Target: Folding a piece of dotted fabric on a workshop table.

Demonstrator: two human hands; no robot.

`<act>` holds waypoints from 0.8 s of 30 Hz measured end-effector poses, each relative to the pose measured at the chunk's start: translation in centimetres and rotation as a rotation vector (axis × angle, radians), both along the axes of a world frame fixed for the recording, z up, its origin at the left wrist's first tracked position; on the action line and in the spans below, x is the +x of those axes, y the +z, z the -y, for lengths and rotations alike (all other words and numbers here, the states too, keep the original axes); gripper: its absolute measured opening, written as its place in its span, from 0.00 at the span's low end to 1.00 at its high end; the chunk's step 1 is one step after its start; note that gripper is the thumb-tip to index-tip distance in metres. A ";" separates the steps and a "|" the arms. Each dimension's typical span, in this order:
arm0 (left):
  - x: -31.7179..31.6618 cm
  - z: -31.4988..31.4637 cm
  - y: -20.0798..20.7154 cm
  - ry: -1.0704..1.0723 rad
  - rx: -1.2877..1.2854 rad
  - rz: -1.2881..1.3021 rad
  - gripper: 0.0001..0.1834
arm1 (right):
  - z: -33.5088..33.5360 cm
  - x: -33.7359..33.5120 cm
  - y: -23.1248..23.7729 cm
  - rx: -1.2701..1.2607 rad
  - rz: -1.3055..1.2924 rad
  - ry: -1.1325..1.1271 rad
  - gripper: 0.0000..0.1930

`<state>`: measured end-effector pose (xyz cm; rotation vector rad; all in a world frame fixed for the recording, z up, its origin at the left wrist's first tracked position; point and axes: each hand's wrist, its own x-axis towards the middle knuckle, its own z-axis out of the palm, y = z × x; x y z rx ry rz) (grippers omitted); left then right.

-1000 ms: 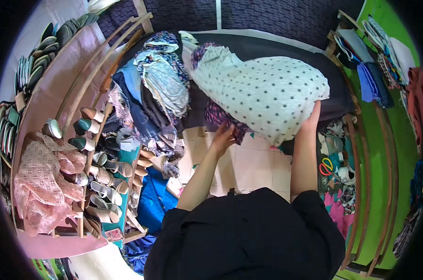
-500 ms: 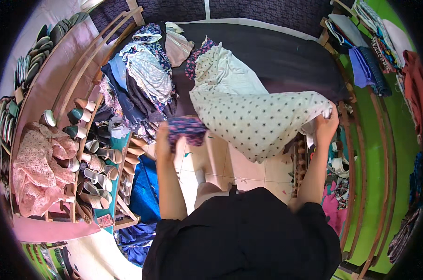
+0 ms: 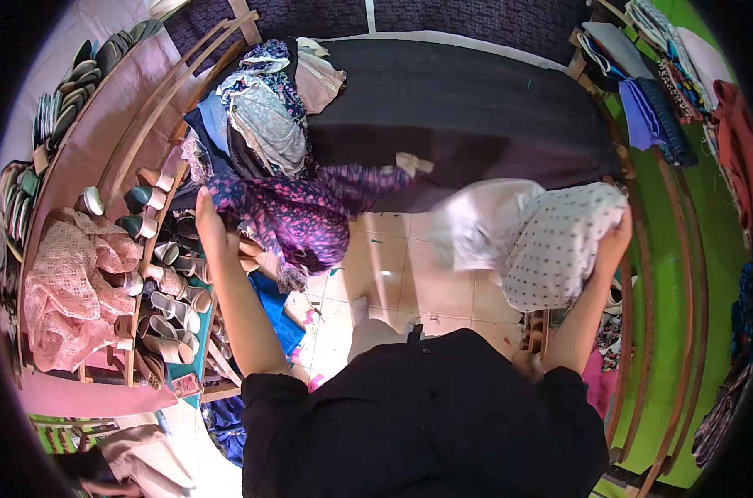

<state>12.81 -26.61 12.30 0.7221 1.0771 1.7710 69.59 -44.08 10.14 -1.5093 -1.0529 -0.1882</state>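
Observation:
My left hand (image 3: 214,226) is closed on the edge of a navy garment with pink flowers (image 3: 302,217), held out to the left. This garment hangs in loose folds, and its far end reaches over the black-covered surface (image 3: 459,91). On the right, my right hand (image 3: 614,241) grips a white garment with dark dots (image 3: 559,241), whose left part is blurred by motion. The two garments are apart, with tiled floor showing between them. Just beyond my left hand lies a heap of clothes (image 3: 268,124) in blue, white and floral cloth.
Wooden racks with shoes (image 3: 173,311) stand at my left, with a pink lace cloth (image 3: 73,290) draped over one. Blue cloth (image 3: 273,311) lies below them. Folded clothes (image 3: 642,116) hang along the right rail. A pale beige cloth (image 3: 144,456) shows at the lower left.
The floral garment has come away from the dotted one and spread to the left with my left hand. My right hand has moved right, drawing the dotted garment off the black surface.

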 end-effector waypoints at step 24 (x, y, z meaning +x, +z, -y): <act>0.7 -21.3 28.7 0.665 0.644 -1.223 0.18 | 1.7 -6.3 -3.9 -0.176 -0.227 0.011 0.20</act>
